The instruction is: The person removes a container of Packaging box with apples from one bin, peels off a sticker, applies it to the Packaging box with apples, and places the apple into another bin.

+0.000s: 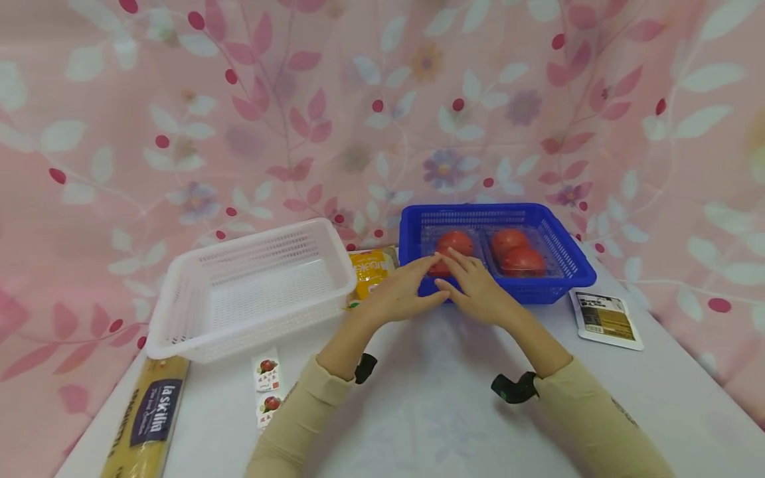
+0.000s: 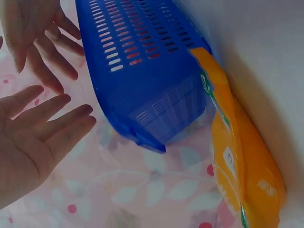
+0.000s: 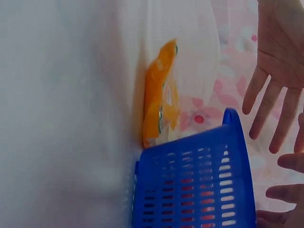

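Observation:
My left hand [image 1: 399, 292] and right hand [image 1: 480, 287] hover near each other in front of the blue basket [image 1: 538, 292], fingers spread and nearly straight. Neither holds anything. In the left wrist view the left palm [image 2: 23, 147] faces the right hand [image 2: 35, 33], and both stay beside the basket's rim. Inside the basket sit red tomatoes [image 1: 518, 260] in clear plastic trays; my fingers partly cover those on the left. An orange-yellow packet [image 2: 251, 166] stands beside the basket, left of it in the head view.
A white basket [image 1: 269, 292] stands on the left. A spaghetti pack [image 1: 149, 418] lies in front of it, near cards with red fruit pictures [image 1: 267, 375]. A flat white-edged packet [image 1: 606, 318] is right of the blue basket. A pink floral cloth [image 1: 358, 99] hangs behind the table.

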`<control>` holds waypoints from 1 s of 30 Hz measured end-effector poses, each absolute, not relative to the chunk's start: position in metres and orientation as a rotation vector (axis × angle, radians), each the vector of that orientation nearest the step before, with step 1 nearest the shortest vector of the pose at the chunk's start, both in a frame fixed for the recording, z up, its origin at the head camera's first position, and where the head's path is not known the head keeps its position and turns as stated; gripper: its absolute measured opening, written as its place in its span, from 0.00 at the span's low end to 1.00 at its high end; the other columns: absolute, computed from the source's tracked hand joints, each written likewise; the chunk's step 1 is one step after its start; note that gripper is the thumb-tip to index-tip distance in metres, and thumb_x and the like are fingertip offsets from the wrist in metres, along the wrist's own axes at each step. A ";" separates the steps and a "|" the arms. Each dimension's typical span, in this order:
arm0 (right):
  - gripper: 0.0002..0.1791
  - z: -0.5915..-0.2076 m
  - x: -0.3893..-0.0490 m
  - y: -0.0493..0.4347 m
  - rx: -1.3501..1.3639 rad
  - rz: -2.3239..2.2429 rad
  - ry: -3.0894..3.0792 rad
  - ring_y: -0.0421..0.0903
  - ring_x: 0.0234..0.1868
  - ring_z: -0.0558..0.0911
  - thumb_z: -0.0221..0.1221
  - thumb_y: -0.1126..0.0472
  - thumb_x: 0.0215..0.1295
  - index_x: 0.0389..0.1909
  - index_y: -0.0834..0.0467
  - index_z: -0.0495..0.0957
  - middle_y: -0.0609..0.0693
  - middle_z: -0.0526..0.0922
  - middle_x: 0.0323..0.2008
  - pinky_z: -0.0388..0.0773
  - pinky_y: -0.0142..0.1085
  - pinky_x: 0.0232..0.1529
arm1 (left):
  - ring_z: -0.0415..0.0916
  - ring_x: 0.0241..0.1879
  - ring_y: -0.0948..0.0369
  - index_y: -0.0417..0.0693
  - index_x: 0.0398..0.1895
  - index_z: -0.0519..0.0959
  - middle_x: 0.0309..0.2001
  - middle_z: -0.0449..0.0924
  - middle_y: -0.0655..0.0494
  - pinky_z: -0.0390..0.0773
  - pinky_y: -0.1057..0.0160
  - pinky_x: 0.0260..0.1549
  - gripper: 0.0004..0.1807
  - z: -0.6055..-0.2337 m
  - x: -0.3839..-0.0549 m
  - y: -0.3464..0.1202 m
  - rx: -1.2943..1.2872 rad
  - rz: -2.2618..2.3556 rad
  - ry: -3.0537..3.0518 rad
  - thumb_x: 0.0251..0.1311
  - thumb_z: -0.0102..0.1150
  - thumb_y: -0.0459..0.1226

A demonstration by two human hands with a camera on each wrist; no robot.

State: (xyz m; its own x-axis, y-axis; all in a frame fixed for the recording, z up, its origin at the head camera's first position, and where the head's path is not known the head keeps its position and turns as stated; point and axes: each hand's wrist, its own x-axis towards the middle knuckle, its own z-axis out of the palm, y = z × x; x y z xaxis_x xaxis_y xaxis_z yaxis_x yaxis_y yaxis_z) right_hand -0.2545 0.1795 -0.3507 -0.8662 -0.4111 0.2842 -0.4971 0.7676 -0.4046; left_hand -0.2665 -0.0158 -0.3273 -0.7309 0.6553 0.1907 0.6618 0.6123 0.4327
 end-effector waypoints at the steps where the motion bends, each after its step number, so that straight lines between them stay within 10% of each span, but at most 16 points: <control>1: 0.33 -0.349 -0.258 0.181 0.723 0.749 -2.793 0.64 0.65 0.51 0.42 0.44 0.69 0.69 0.57 0.53 0.62 0.49 0.69 0.50 0.63 0.59 | 0.53 0.66 0.58 0.50 0.70 0.52 0.69 0.54 0.55 0.57 0.56 0.61 0.43 -0.326 -0.270 -0.012 -1.157 -0.798 -2.802 0.57 0.46 0.62; 18: 0.34 -0.348 -0.323 0.215 0.601 0.803 -2.939 0.67 0.65 0.52 0.51 0.55 0.66 0.67 0.67 0.52 0.71 0.55 0.63 0.42 0.66 0.58 | 0.71 0.52 0.50 0.38 0.65 0.60 0.57 0.69 0.41 0.73 0.56 0.49 0.31 -0.341 -0.332 0.032 -0.978 -1.052 -2.908 0.62 0.51 0.45; 30: 0.36 -0.359 -0.345 0.219 0.322 0.826 -3.112 0.75 0.64 0.44 0.45 0.50 0.68 0.69 0.65 0.47 0.72 0.43 0.67 0.46 0.69 0.55 | 0.53 0.62 0.36 0.43 0.66 0.59 0.66 0.52 0.36 0.62 0.39 0.54 0.29 -0.354 -0.349 0.065 -0.660 -0.917 -3.019 0.60 0.47 0.39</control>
